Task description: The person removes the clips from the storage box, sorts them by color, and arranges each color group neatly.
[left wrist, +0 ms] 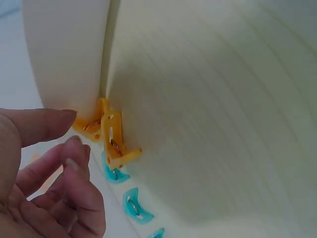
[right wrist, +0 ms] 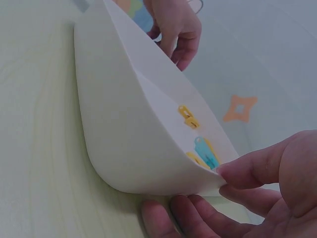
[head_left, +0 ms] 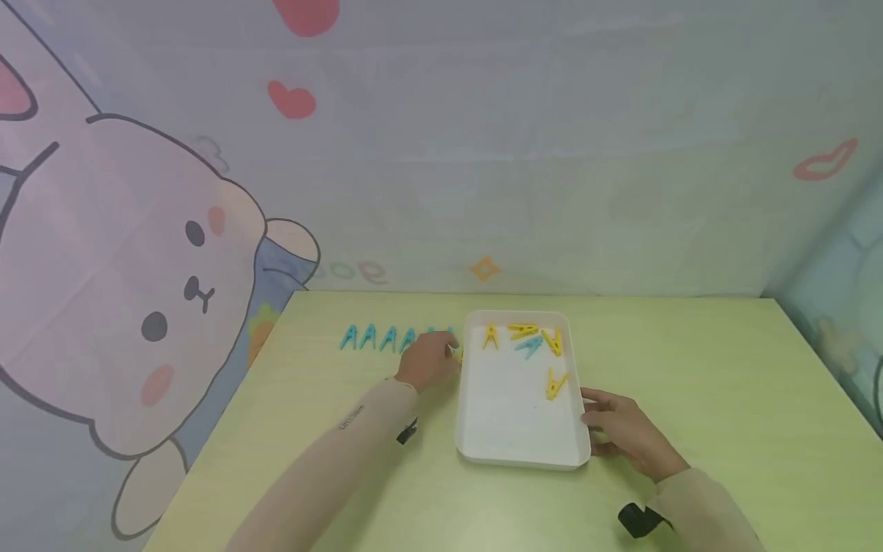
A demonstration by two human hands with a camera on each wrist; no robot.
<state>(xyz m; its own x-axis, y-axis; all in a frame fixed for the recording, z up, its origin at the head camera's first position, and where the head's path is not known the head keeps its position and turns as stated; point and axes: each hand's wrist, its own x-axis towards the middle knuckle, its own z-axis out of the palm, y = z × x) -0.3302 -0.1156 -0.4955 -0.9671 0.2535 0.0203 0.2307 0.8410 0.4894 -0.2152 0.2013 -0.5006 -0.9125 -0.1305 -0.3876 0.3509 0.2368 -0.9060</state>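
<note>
Left hand [head_left: 428, 359]: fingers parted, seemingly empty, just short of yellow clips [left wrist: 117, 139] outside the white tray [head_left: 513, 433] | risk: a knuckle brush could skew the blue clips [left wrist: 128, 201] beside them | right hand [head_left: 635, 433]: fingers pinch the tray rim | inside (beyond those fingertips): four yellow clips, one blue clip [head_left: 531, 344]

Pegs [head_left: 490, 333] in tray [head_left: 517, 433], peg row [head_left: 370, 330] to left

Behind the table [head_left: 690, 360], a backdrop [head_left: 621, 153] shows a cartoon rabbit [head_left: 131, 284], a 4-pointed orange star [head_left: 477, 269] and, seemingly, faint letters [head_left: 370, 271].
</note>
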